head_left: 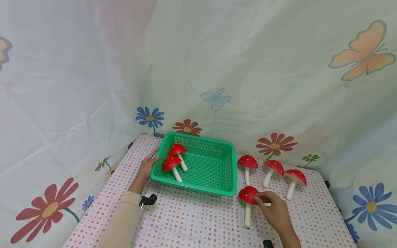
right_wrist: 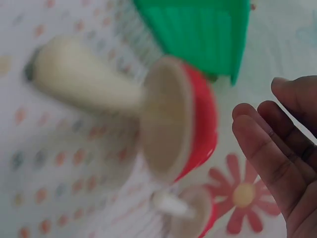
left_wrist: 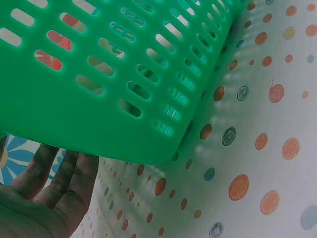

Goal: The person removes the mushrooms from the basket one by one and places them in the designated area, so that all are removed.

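Observation:
A green plastic basket (head_left: 193, 186) holds two red-capped toy mushrooms with white dots and pale stems, the front mushroom (head_left: 171, 163) and the back mushroom (head_left: 177, 149). My left hand (head_left: 147, 167) is at the basket's left side, fingers extended along its rim; the left wrist view shows them partly behind the basket wall (left_wrist: 119, 134). To the right of the basket, a mushroom (head_left: 247, 195) lies on the table with its stem toward me. My right hand (head_left: 274, 209) is beside its cap. In the right wrist view a gap separates the loosely bent fingers (right_wrist: 265, 153) from that cap.
Three more mushrooms lie right of the basket: a left one (head_left: 247, 162), a middle one (head_left: 273, 167) and a right one (head_left: 296, 176). A dotted cloth (head_left: 192, 220) covers the table. Printed curtains (head_left: 235, 51) hang behind and at both sides.

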`<state>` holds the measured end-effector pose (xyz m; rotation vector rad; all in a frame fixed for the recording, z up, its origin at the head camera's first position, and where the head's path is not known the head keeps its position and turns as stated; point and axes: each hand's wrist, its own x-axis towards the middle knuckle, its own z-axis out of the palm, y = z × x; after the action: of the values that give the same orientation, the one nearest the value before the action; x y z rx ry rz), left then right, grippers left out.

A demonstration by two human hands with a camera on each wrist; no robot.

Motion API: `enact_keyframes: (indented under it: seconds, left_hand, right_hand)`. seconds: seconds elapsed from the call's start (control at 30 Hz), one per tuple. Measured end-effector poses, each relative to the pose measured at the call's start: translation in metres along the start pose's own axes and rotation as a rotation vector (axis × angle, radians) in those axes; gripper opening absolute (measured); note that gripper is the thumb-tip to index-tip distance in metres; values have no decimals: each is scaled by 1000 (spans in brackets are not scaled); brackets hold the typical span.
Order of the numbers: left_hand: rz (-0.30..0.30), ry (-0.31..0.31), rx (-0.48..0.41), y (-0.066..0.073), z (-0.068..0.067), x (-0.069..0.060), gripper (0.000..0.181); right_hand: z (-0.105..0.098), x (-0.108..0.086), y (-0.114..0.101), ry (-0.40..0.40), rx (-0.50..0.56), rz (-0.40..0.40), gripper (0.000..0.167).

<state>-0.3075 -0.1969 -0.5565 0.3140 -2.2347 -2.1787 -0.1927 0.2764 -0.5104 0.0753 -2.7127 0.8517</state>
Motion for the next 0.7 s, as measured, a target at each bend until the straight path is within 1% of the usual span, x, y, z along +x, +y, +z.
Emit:
enact_keyframes:
  seconds: [0.1,0.17,0.33,0.4,0.43,0.47,0.53,0.57,0.63,0.67,0.7]
  left_hand:
    - [11,2,-2,-1,0,1,47]
    - [11,1,1,-1,0,2,48]
    - [17,-4,19,-1,-3,0,49]
    - [19,4,20,-1,-4,-1,50]
    - [20,12,17,-1,-4,-1,50]
    - [24,14,15,-1,-5,-1,50]
    - [24,15,15,-1,-5,-2,50]
    - [21,13,8,-2,-4,-1,50]
    - [29,3,4,-2,-3,-1,49]
    - [30,-4,3,-2,-2,-1,49]
    - [30,-7,3,-2,-1,-1,48]
  right_hand:
    - [1,14,-25,38,25,-142,16]
    - [2,25,-45,50,55,-218,16]
    - [7,51,-97,20,169,-392,17]
    - [12,63,-116,-12,224,-446,16]
    - [15,69,-124,-48,278,-457,14]
    - [20,74,-132,-103,357,-458,13]
    - [28,87,-144,-227,548,-435,12]
    - [32,93,-149,-287,647,-404,13]
    - [41,106,-156,-373,828,-321,17]
    - [46,113,-158,-394,897,-276,18]
    - [50,120,-160,-398,941,-236,19]
